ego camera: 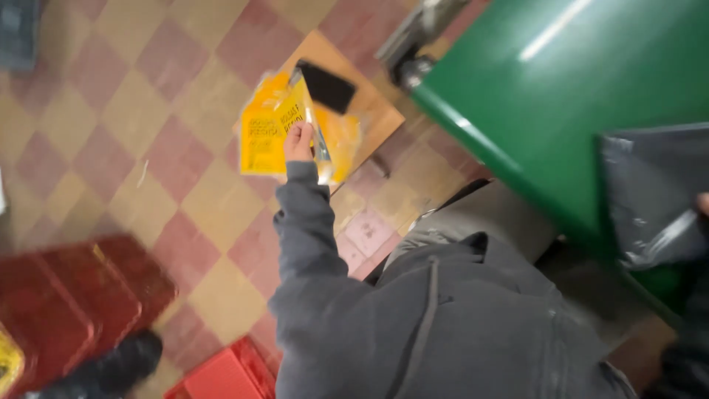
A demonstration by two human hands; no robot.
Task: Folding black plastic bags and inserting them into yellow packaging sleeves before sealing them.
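**Yellow packet held out over checkered floor**

Seen from the head camera, the person's left hand (298,142) reached out at the end of a grey sleeve (314,244), its fingers clenched around a yellow plastic packet (269,129) with dark printing. The packet hung above a brown board (369,111) lying on the red-and-cream checkered floor (133,133), and a black flat object (326,86) showed just behind the packet's upper edge. At the frame's far right edge, only a sliver of the right hand (703,203) appeared, touching a dark grey plastic bag (650,192) that lay on a green table (546,81); whether it gripped the bag could not be told. Red crates (81,303) stood at lower left.
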